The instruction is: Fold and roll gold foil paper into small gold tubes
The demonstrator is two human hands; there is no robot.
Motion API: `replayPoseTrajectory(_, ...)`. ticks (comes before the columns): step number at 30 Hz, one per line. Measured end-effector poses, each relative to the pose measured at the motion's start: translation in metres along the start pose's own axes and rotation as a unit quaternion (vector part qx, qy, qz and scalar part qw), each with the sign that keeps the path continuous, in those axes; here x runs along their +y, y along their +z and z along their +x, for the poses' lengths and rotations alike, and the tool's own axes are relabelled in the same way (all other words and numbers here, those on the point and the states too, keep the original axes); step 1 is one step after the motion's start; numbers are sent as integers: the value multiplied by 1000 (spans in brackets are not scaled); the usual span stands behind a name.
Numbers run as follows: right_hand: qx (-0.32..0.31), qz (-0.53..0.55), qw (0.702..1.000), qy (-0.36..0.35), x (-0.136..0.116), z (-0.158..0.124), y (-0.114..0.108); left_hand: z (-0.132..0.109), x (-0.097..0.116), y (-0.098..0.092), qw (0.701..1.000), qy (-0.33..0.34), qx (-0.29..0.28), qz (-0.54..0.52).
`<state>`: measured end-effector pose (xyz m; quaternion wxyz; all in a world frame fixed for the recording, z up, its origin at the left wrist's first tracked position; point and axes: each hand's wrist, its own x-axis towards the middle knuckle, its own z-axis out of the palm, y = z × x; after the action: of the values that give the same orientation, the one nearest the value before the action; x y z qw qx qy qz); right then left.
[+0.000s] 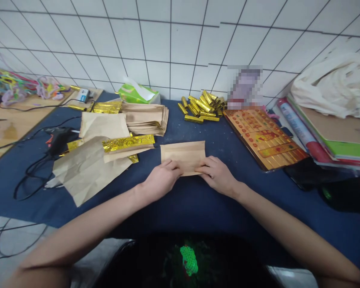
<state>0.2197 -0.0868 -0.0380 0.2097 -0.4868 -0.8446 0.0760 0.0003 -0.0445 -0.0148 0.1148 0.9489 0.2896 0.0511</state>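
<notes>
A small sheet of brown paper [184, 154] lies on the dark blue tablecloth in front of me, its near edge slightly curled. My left hand [165, 176] grips its lower left edge with the fingers bent. At the lower right edge, my right hand [216, 173] pinches the same sheet between thumb and fingers. Left of the sheet rests a strip of gold foil [128, 143] on folded brown paper. Beyond it stands a stack of brown paper sheets [145, 117]. Several rolled gold tubes [202, 105] are piled near the wall.
A black glue gun [60, 140] with its cable and a crumpled paper sheet [90, 170] lie to the left. Behind is a green tissue pack [139, 94]. On the right are an orange-gold printed packet [265, 138], a red-and-blue tube [298, 126] and a white cloth [336, 86].
</notes>
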Motion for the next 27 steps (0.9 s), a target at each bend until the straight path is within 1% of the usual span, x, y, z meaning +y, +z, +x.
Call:
replayPoseTrajectory(3, -9, 27, 999, 24, 2, 3, -2, 3, -8, 1, 997, -43, 20, -56)
replayPoseTrajectory(5, -26, 47, 997, 47, 2, 5, -4, 6, -12, 0, 992, -71, 27, -105)
replayPoseTrajectory(8, -40, 67, 992, 94, 2, 8, -6, 10, -15, -2, 982, -107, 12, -157)
replayPoseTrajectory(10, -33, 73, 989, 126, 2, 10, -6, 12, -16, -3, 978, -132, -8, -162)
replayPoseTrajectory(12, -30, 73, 985, 151, 0, 13, -6, 13, -16, -3, 977, -149, -20, -151)
replayPoseTrajectory(16, -48, 58, 979, 190, -3, 17, -6, 14, -17, -2, 979, -167, -31, -111)
replayPoseTrajectory(21, -72, 18, 974, 212, -5, 20, -6, 14, -15, -2, 976, -205, -57, -41)
replayPoseTrajectory(24, -81, -1, 973, 214, -5, 22, -5, 14, -13, -4, 976, -204, -67, -17)
replayPoseTrajectory(27, -89, -18, 971, 221, -5, 24, -5, 13, -10, -6, 979, -192, -64, 10)
